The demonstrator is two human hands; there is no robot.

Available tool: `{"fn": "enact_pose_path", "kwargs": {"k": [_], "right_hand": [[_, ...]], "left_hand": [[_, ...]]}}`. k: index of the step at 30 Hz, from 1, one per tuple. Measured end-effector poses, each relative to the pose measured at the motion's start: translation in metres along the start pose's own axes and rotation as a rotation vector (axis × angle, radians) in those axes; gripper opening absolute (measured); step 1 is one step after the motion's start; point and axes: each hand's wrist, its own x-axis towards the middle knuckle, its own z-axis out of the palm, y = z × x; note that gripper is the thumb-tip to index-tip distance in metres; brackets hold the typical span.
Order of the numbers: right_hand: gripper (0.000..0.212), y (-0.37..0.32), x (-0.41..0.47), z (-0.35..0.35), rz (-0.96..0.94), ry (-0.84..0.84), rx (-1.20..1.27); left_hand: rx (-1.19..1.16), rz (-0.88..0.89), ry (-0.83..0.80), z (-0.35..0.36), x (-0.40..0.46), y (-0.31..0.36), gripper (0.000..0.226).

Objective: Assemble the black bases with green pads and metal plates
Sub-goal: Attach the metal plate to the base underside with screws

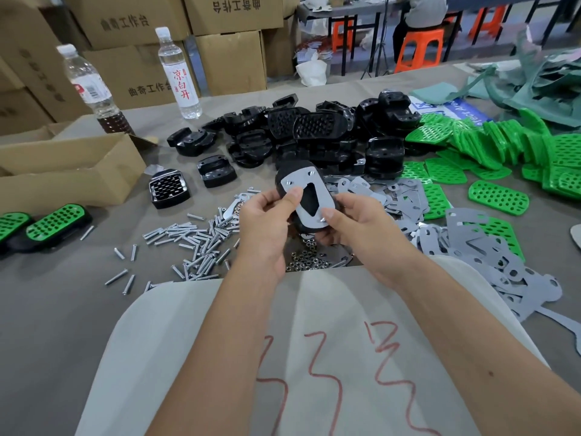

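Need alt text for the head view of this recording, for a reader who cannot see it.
Both hands, left hand and right hand, hold a black base with a grey metal plate laid on it. Below lie loose screws, behind a pile of black bases, at right green pads.

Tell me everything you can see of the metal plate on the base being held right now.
The metal plate is flat, matte grey, roughly oval, with a dark wedge-shaped cutout in its middle. It lies tilted on the underside of a black base, held above the table. Screw tips show at its far and near ends. The left hand thumb presses its left edge; the right hand thumb presses its near end.
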Motion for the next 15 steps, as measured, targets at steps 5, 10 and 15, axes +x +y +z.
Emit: {"fn": "enact_pose_path", "kwargs": {"k": [5, 10, 15], "right_hand": [[0.02, 0.001, 0.001, 0.004, -0.04, 0.084, -0.145], [0.023, -0.004, -0.002, 0.009, -0.055, 0.107, -0.22], [0.027, -0.008, -0.005, 0.015, -0.069, 0.069, -0.315]], "left_hand": [[-0.038, -0.027, -0.037, -0.003, 0.002, 0.0, 0.025], [-0.059, -0.054, -0.042, -0.006, 0.004, 0.001, 0.007], [-0.044, -0.074, 0.01, -0.009, 0.005, 0.004, 0.02]]}}
